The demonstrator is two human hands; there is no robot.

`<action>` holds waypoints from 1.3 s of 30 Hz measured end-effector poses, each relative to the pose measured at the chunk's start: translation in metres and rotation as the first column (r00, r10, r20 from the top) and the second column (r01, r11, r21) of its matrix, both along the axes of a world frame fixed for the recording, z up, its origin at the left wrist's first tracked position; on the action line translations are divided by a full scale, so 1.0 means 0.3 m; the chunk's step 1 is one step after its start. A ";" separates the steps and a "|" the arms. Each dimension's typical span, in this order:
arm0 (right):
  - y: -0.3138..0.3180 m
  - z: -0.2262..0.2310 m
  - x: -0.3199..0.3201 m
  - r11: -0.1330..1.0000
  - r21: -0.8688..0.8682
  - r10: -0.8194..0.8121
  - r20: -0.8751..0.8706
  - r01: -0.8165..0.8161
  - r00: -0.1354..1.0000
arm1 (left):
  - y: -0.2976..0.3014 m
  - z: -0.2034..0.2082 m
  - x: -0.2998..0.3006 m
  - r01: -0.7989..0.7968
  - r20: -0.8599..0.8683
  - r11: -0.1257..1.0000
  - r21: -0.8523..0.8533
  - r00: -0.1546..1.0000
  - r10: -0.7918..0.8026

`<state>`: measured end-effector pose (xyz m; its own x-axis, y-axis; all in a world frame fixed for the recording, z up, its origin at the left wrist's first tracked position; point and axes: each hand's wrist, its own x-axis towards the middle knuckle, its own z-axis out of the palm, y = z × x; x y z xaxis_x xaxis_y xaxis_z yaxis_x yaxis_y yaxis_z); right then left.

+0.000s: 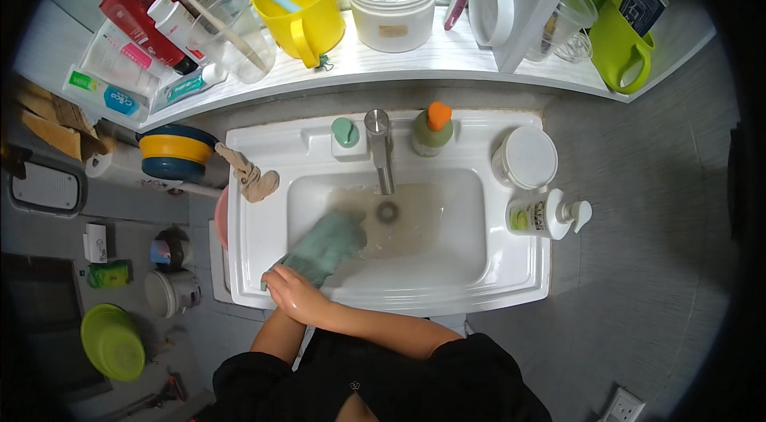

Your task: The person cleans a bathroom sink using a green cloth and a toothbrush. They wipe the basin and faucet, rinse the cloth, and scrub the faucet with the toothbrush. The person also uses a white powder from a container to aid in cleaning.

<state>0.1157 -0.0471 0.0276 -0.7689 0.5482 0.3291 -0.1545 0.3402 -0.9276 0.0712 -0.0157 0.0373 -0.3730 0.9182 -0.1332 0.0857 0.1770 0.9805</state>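
1. One hand (294, 294) shows clearly at the front left rim of the white ceramic sink (511, 278); it is the right hand, its forearm crossing over from the person's right, and it is clenched on the near end of a soft pale-green cloth (325, 246).
2. Green cloth lies draped from the rim down into the wet basin, its far end near the round metal drain (388, 212).
3. Left forearm runs beneath the right one; its hand is hidden, so whether it grips anything cannot be told.
4. Steel tap (381, 147) stands at the back of the sink, between a small green-capped dispenser (345, 135) and an orange-capped green bottle (432, 131).
5. White pump bottle (542, 214) lies on the right rim, near a round white lidded jar (525, 157).
6. Crumpled beige rag (250, 175) rests on the left rim.
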 end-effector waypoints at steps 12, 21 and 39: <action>0.609 0.562 0.286 0.744 0.335 -0.507 -0.281 0.578 0.815 | 0.078 0.089 -0.032 0.351 -0.768 0.933 0.085 0.619 -0.163; 1.018 0.850 0.286 0.354 0.934 -0.551 0.170 0.044 0.817 | 0.088 0.217 0.012 0.204 -0.678 0.969 0.142 0.733 -0.055; 1.011 0.873 0.264 0.526 0.781 -0.470 -0.062 0.335 0.881 | 0.070 0.216 -0.007 0.239 -0.695 0.962 0.132 0.714 -0.082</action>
